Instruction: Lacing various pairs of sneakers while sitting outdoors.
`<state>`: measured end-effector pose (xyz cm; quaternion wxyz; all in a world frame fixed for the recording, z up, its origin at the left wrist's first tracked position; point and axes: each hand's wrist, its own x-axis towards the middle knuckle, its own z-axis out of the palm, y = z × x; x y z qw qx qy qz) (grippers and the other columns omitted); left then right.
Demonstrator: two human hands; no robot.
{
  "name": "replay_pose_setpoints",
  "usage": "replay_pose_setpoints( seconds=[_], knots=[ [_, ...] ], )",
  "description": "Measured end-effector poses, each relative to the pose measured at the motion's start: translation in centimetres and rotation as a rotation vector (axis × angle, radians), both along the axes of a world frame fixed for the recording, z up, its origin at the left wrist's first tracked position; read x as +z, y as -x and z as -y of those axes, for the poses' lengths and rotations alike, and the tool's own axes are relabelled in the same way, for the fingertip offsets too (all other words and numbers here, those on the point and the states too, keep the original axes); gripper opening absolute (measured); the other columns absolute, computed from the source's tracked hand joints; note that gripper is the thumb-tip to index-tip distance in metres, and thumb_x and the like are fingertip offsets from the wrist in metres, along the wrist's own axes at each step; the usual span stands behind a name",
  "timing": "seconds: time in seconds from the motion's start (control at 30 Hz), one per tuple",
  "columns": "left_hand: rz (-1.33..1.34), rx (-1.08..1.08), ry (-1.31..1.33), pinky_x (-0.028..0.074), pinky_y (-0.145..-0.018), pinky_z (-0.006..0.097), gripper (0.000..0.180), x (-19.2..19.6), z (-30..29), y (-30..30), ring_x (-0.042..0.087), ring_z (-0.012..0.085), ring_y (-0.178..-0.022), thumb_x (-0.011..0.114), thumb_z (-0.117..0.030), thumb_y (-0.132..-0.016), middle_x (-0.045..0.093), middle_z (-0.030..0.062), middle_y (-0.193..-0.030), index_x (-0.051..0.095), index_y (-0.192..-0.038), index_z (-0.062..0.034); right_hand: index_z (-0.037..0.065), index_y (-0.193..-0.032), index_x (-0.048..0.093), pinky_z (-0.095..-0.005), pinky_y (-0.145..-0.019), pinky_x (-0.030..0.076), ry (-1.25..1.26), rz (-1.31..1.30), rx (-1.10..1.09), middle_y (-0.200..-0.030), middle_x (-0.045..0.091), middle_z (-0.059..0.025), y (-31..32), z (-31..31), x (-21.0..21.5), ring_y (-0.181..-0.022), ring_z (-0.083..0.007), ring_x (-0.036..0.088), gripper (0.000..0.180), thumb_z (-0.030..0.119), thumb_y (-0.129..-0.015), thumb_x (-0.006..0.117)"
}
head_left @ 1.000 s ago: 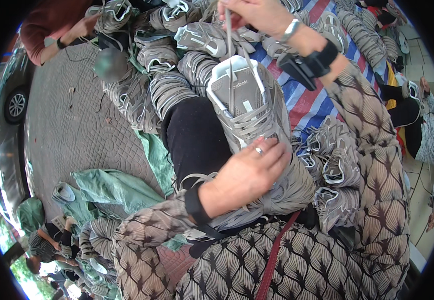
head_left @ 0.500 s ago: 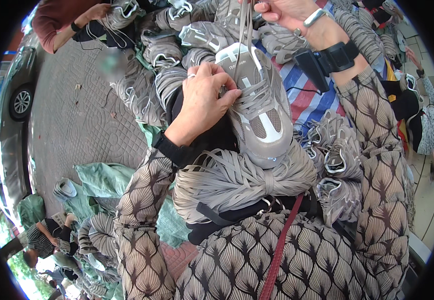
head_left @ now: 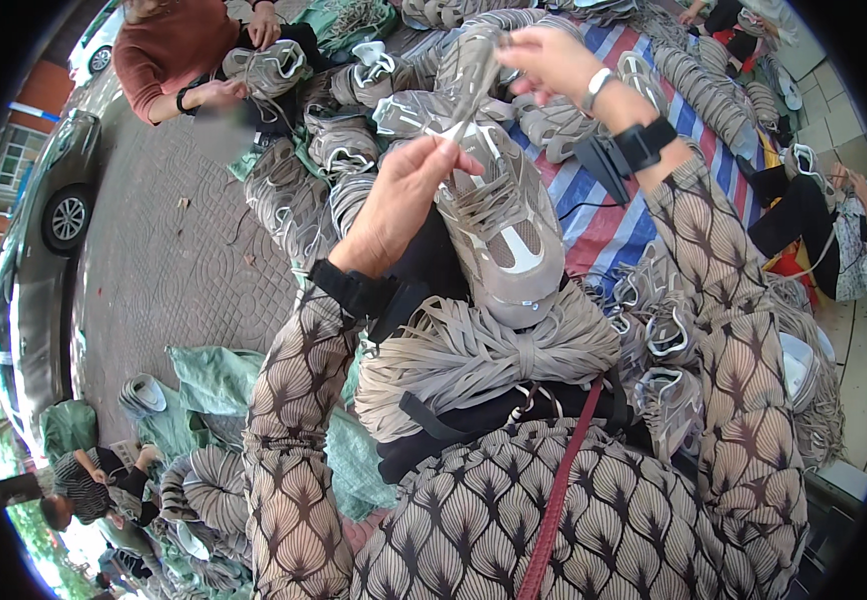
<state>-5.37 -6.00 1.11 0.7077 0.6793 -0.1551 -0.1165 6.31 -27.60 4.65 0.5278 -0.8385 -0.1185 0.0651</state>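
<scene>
A grey sneaker (head_left: 520,284) lies on my lap, toe toward me, with grey laces threaded across its tongue. My left hand (head_left: 399,200) is closed at the sneaker's left side, thumb and forefinger pinching a shoelace near the top eyelets. Above the collar, my right hand (head_left: 559,68) grips the loose lengths of shoelace (head_left: 476,85), pulled upward; its fingertips are slightly blurred. A thick bundle of flat grey laces (head_left: 424,375), gathered in the middle, rests across my lap between the sneaker and my body.
Rows of grey shoes (head_left: 339,140) lie beyond and to the left. More shoes (head_left: 669,335) sit at my right beside a striped red, white and blue sheet (head_left: 604,225). A co-worker (head_left: 179,55) handles a shoe at far left. Green sacking (head_left: 216,380) lies on the paving.
My left hand has risen from the sneaker's side to the laces near its top. The right hand has shifted left and a little lower, still with the laces. The whole view has shifted slightly.
</scene>
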Motion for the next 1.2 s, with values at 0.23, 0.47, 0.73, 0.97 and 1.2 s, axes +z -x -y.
replay_pose_setpoints(
  seconds=[0.23, 0.47, 0.73, 0.97, 1.2],
  knots=[
    [-0.116, 0.206, 0.222, 0.046, -0.071, 0.021, 0.022, 4.1, -1.0, -0.7, 0.054, 0.0062, -0.071, 0.049, -0.023, -0.097, 0.057, -0.0009, -0.076, 0.058, -0.091, -0.0036, 0.004, -0.084, 0.061, -0.0242, -0.045, 0.045, 0.065, 0.014, 0.115, -0.074, 0.058, -0.0015, 9.2, 0.9, -4.7, -0.054, -0.0084, 0.057, 0.009, 0.014, -0.082, 0.061],
    [0.134, 0.173, -0.675, 0.048, -0.061, 0.033, 0.02, -3.0, -0.7, 0.5, 0.062, 0.022, -0.063, 0.068, -0.022, -0.075, 0.063, 0.0105, -0.068, 0.066, -0.082, -0.0036, 0.003, -0.085, 0.053, -0.0198, -0.041, 0.04, -0.326, -0.197, -0.102, -0.067, 0.056, -0.0002, 12.7, -0.4, -10.2, -0.05, -0.0048, 0.05, 0.021, 0.017, -0.083, 0.068],
    [0.205, 0.301, -0.689, 0.043, -0.054, 0.029, 0.023, -3.5, 0.0, 1.2, 0.053, 0.013, -0.055, 0.066, -0.021, -0.077, 0.057, 0.0062, -0.061, 0.065, -0.085, 0.001, 0.004, -0.09, 0.052, -0.0192, -0.042, 0.039, -0.323, -0.214, -0.057, -0.068, 0.053, 0.001, 12.3, -0.1, -10.7, -0.05, -0.0044, 0.048, 0.018, 0.016, -0.086, 0.065],
    [0.083, 0.159, -0.75, 0.049, -0.066, 0.037, 0.024, -3.4, 0.2, 0.2, 0.065, 0.0306, -0.072, 0.067, -0.024, -0.075, 0.065, 0.0167, -0.074, 0.066, -0.081, -0.0008, 0.005, -0.094, 0.054, -0.0188, -0.047, 0.04, -0.467, -0.342, -0.07, -0.068, 0.05, 0.0031, 12.5, 0.6, -10.8, -0.055, -0.0036, 0.047, 0.014, 0.019, -0.094, 0.051],
    [0.065, 0.004, -0.622, 0.045, -0.058, 0.032, 0.026, -3.9, -2.7, -0.1, 0.055, 0.0165, -0.059, 0.065, -0.021, -0.077, 0.057, 0.0109, -0.062, 0.063, -0.081, 0.0037, 0.006, -0.095, 0.054, -0.0201, -0.046, 0.04, -0.53, -0.394, -0.096, -0.069, 0.048, 0.0033, 12.7, 0.5, -10.9, -0.053, -0.0048, 0.047, 0.015, 0.02, -0.096, 0.047]
  ],
)
